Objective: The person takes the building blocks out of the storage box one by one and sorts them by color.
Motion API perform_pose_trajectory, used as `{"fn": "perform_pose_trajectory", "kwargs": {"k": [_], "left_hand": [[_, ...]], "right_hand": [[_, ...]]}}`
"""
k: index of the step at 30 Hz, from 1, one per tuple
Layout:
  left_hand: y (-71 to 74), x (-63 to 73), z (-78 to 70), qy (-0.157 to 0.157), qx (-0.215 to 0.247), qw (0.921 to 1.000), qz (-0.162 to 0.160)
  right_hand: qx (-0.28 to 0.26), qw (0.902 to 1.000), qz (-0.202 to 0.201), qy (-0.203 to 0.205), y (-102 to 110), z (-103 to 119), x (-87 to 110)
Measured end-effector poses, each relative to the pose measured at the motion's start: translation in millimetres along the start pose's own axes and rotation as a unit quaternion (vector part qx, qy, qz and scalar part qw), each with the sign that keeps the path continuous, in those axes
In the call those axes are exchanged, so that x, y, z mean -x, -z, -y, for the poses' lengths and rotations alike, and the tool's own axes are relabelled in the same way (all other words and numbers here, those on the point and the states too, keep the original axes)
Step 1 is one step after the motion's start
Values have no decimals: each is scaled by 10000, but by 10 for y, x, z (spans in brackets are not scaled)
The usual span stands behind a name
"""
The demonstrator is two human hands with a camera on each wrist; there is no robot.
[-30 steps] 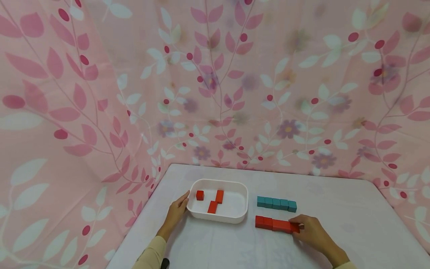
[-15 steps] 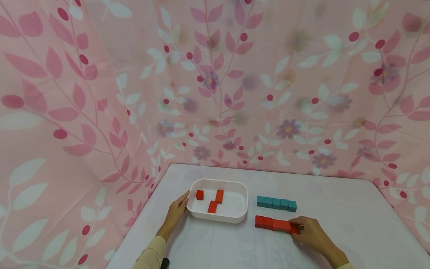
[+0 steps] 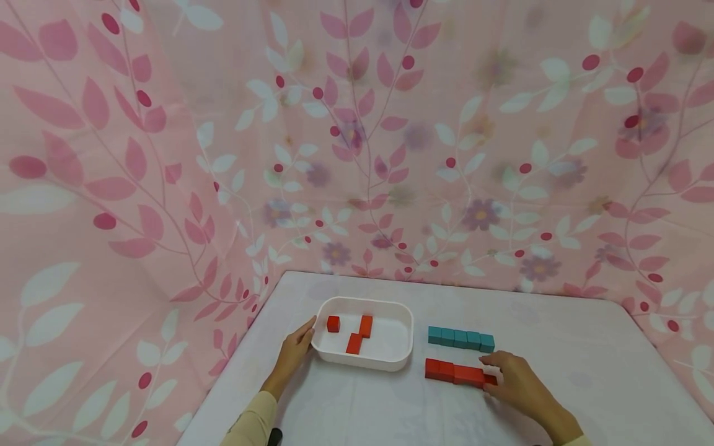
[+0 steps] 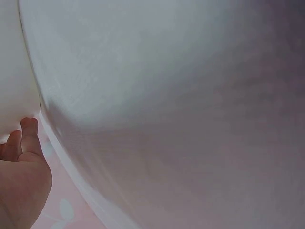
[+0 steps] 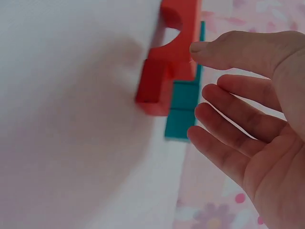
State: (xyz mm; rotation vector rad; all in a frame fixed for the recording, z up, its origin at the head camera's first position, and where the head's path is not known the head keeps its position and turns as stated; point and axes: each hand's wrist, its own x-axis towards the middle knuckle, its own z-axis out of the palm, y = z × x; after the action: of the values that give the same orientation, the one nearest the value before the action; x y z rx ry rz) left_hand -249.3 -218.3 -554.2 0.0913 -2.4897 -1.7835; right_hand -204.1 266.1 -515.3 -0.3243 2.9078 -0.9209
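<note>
A white tray holds a red cube and two red rectangular blocks, the farther block and the nearer block meeting at their corners. My left hand touches the tray's left outer wall with its fingertips. To the right of the tray runs a row of red blocks; the right wrist view shows one is an arch block. At the row's right end sits a smaller red block. My right hand is beside it, fingers spread, thumb overlapping the arch block in the wrist view.
A straight row of teal cubes lies behind the red row, parallel to it. A white cloth covers the table. Pink floral curtains stand behind and to the left.
My right hand has let go of the small red block at the row's end; its fingers have spread and lifted away. The left hand and the tray have not moved.
</note>
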Motion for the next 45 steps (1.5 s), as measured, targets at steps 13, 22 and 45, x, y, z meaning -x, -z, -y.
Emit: {"fn": "perform_pose_trajectory", "kwargs": {"k": [13,22,45], "left_hand": [[4,-5,3,-35,-36,10000,0],[5,7,-12,-156,-88,9998,-53],[-3,-17,74,-367,49,9992,-129]], "right_hand": [[-329,9906,-475,1238,-94,499,-237],[-635,9868,-338,1451,-296,987,-447],[-1045,9725,775,1931,-1148,1747,-1193]]}}
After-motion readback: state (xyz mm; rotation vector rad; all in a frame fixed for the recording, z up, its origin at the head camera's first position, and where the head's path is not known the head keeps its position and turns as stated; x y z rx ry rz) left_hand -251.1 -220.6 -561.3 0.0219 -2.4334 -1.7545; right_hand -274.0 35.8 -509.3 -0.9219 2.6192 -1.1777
